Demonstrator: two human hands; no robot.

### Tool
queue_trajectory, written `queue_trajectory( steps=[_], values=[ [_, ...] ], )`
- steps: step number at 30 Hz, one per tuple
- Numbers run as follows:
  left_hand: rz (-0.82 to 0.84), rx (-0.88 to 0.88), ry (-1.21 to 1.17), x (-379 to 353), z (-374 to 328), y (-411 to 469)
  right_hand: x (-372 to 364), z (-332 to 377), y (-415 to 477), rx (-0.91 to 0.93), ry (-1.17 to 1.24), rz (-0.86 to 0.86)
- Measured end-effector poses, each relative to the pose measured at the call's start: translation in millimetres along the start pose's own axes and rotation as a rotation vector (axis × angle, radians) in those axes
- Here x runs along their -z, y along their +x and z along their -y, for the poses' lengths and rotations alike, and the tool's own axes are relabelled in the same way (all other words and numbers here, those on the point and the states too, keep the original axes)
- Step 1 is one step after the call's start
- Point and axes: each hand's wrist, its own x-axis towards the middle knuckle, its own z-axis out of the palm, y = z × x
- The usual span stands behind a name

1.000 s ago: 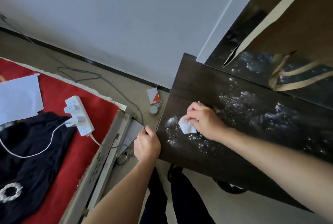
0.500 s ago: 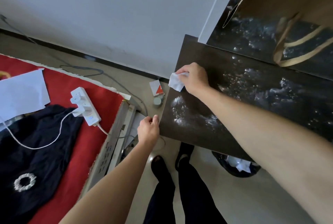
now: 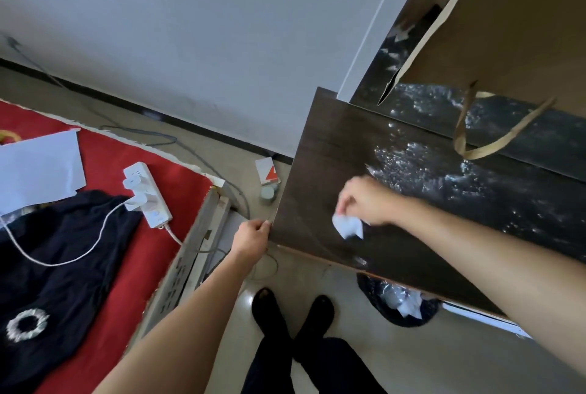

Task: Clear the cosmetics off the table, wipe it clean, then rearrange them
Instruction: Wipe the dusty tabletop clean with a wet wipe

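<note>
2 hands busy: your right hand (image 3: 364, 200) grips the tissue (image 3: 348, 226) mid-wipe, left hand (image 3: 252, 236) clenched on the surface (image 3: 320, 152) edge; next, sweep the residue (image 3: 412, 162) beyond the tissue.

Both forearms are bare to the edge of the view, with no sleeve, watch or ring showing on the left hand (image 3: 250, 239) or the right hand (image 3: 369, 201), which is blurred. Below the dark table (image 3: 317, 171), the legs wear dark navy trousers (image 3: 317, 368), and the feet are in black shoes (image 3: 269, 314) with rounded toes.
</note>
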Motion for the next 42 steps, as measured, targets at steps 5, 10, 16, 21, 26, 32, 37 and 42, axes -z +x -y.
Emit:
queue_trajectory(
  steps=[5, 10, 16, 21, 26, 32, 37, 42],
  values=[
    [0.023, 0.038, -0.159, 3, 2, -9, -14, 44, 71, 0.003, 0.256, -0.317],
    [0.034, 0.055, -0.247, 4, 5, -17, -83, 27, 5, 0.304, 0.145, -0.224],
    [-0.052, 0.112, -0.237, -7, -4, -20, -89, -47, -83, 0.362, -0.221, 0.125],
    [-0.268, 0.076, -0.135, -27, -14, -22, -31, -38, -25, 0.14, 0.054, -0.245],
    [-0.411, 0.056, 0.055, -46, -29, -27, -19, -35, 40, 0.017, 0.123, -0.463],
    [-0.396, 0.061, 0.136, -51, -34, -24, -90, -72, -55, 0.306, 0.142, -0.349],
    [-0.348, 0.048, 0.111, -48, -35, -30, -64, -87, -94, 0.193, -0.037, 0.166],
    [-0.276, 0.049, -0.065, -35, -19, -29, -14, -44, 4, 0.078, 0.338, -0.308]
  ],
)
